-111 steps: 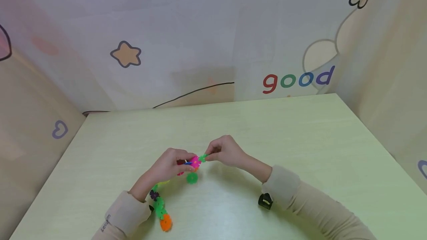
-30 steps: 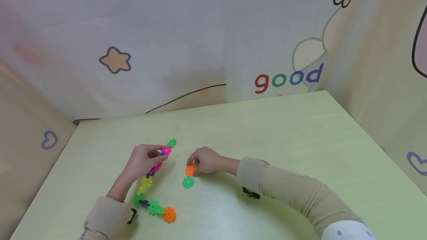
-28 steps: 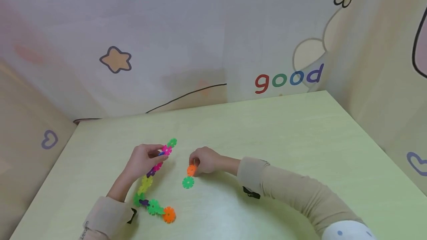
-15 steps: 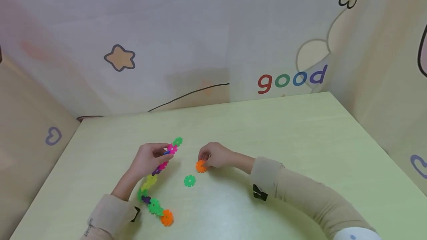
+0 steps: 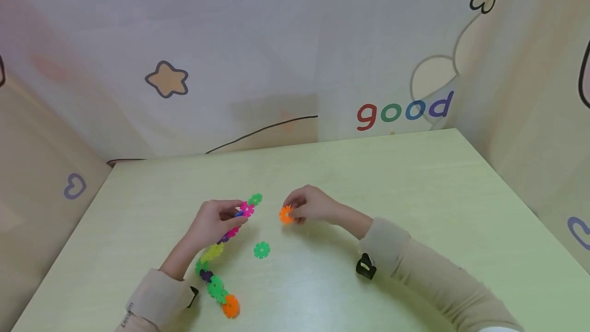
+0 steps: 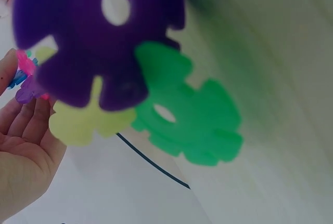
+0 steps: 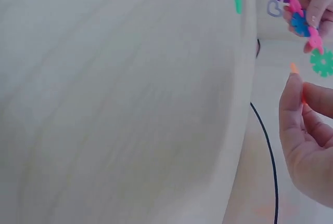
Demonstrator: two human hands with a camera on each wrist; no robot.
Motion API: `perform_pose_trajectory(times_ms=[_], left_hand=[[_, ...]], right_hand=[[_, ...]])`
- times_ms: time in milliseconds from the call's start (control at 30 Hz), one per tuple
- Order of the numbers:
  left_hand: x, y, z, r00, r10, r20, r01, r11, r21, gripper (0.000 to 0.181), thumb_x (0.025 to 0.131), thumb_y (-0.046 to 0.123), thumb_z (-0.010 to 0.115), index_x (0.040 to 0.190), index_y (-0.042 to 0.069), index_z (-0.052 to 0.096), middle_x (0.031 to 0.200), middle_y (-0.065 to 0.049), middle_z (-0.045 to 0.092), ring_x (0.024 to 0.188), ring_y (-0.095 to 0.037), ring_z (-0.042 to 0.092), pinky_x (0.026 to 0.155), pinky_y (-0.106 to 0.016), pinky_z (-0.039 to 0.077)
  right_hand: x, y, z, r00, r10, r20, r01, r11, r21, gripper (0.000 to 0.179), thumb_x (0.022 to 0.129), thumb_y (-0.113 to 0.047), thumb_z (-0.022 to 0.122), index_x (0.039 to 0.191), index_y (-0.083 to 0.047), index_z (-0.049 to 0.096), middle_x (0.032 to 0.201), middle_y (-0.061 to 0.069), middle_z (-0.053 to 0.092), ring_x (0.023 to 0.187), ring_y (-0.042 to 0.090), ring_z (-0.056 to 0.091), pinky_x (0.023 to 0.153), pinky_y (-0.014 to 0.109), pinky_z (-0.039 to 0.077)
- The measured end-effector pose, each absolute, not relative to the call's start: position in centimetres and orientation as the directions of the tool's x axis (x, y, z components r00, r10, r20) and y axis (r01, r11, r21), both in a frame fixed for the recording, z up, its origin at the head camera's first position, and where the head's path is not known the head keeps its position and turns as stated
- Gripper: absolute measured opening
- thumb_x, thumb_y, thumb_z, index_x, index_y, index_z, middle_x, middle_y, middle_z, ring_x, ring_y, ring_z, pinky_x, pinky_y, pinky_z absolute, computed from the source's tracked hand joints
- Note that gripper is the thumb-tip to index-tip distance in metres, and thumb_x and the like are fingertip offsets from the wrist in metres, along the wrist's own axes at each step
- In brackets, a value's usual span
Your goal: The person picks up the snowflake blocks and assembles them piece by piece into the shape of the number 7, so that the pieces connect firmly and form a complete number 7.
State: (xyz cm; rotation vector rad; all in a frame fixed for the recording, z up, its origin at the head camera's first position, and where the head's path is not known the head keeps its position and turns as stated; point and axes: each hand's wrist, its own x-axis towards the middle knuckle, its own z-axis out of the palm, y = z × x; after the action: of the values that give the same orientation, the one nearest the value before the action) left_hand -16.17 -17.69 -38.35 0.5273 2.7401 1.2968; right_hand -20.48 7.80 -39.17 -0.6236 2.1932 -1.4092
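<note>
My left hand [image 5: 212, 224] pinches a chain of notched plastic discs near its far end. A pink disc [image 5: 247, 209] and an end green disc [image 5: 255, 199] stick out past the fingertips. Below the hand the chain curves through yellow [image 5: 212, 252], purple and green discs to an orange end disc [image 5: 231, 306]. My right hand [image 5: 315, 205] pinches a loose orange disc [image 5: 286, 214] between thumb and finger, apart from the chain's green end. In the left wrist view a purple disc [image 6: 78, 31] and a green disc [image 6: 192, 117] hang close to the camera.
A single green disc [image 5: 261, 250] lies on the pale table [image 5: 369, 183] between the two arms. Behind the table hangs a printed cloth [image 5: 258, 40], with more cloth at both sides. Black wrist devices [image 5: 366, 266] sit under the sleeves.
My right hand has lifted the orange disc away from the green one on the table and up to the right. The left hand has shifted slightly right with the chain.
</note>
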Motion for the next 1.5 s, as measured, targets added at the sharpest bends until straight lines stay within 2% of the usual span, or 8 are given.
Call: perform_pose_trajectory(times_ms=[200, 600, 900, 1200, 1500], left_hand=[[-15.9, -17.3, -38.3, -0.934, 0.347, 0.082, 0.283, 0.583, 0.762, 0.037, 0.081, 0.012, 0.069, 0.113, -0.004, 0.061, 0.084, -0.007, 0.066, 0.07, -0.014, 0.062, 0.06, -0.021, 0.052], [-15.6, -16.7, -38.3, -0.921, 0.38, 0.089, 0.313, 0.584, 0.749, 0.037, 0.081, 0.012, 0.069, 0.114, -0.003, 0.061, 0.084, -0.005, 0.066, 0.069, -0.012, 0.061, 0.06, -0.02, 0.051], [-15.4, -16.6, -38.2, -0.901, 0.422, 0.105, 0.356, 0.578, 0.734, 0.036, 0.082, 0.013, 0.068, 0.113, -0.004, 0.062, 0.085, -0.006, 0.067, 0.068, -0.011, 0.06, 0.06, -0.02, 0.051], [-15.2, -16.5, -38.0, -0.897, 0.429, 0.106, 0.362, 0.576, 0.733, 0.036, 0.081, 0.013, 0.069, 0.112, -0.003, 0.062, 0.084, -0.005, 0.067, 0.068, -0.011, 0.061, 0.06, -0.02, 0.051], [-15.1, -16.3, -38.0, -0.895, 0.432, 0.11, 0.368, 0.575, 0.73, 0.034, 0.08, 0.01, 0.07, 0.111, -0.002, 0.063, 0.084, -0.005, 0.067, 0.067, -0.011, 0.061, 0.061, -0.021, 0.051]], right_hand=[[-20.5, 8.3, -38.7, -0.809, -0.576, -0.118, -0.087, 0.316, -0.945, 0.018, 0.085, 0.003, 0.058, 0.101, 0.008, 0.061, 0.077, 0.009, 0.061, 0.061, 0.017, 0.06, 0.064, 0.032, 0.054], [-20.3, 8.9, -37.2, -0.845, -0.531, -0.067, -0.072, 0.236, -0.969, 0.018, 0.085, 0.001, 0.057, 0.101, 0.009, 0.061, 0.074, 0.008, 0.06, 0.058, 0.016, 0.058, 0.066, 0.035, 0.054], [-20.2, 8.1, -36.3, -0.898, -0.433, -0.08, -0.022, 0.227, -0.974, 0.019, 0.086, -0.002, 0.059, 0.103, 0.006, 0.062, 0.073, 0.009, 0.06, 0.057, 0.018, 0.057, 0.063, 0.03, 0.053], [-20.3, 7.2, -36.2, -0.902, -0.425, -0.075, -0.033, 0.241, -0.97, 0.024, 0.086, 0.0, 0.058, 0.108, 0.009, 0.06, 0.074, 0.01, 0.061, 0.058, 0.02, 0.058, 0.061, 0.028, 0.053], [-20.0, 6.6, -36.2, -0.908, -0.414, -0.063, -0.037, 0.228, -0.973, 0.023, 0.086, -0.003, 0.061, 0.107, 0.005, 0.063, 0.074, 0.01, 0.061, 0.061, 0.026, 0.06, 0.061, 0.028, 0.054]])
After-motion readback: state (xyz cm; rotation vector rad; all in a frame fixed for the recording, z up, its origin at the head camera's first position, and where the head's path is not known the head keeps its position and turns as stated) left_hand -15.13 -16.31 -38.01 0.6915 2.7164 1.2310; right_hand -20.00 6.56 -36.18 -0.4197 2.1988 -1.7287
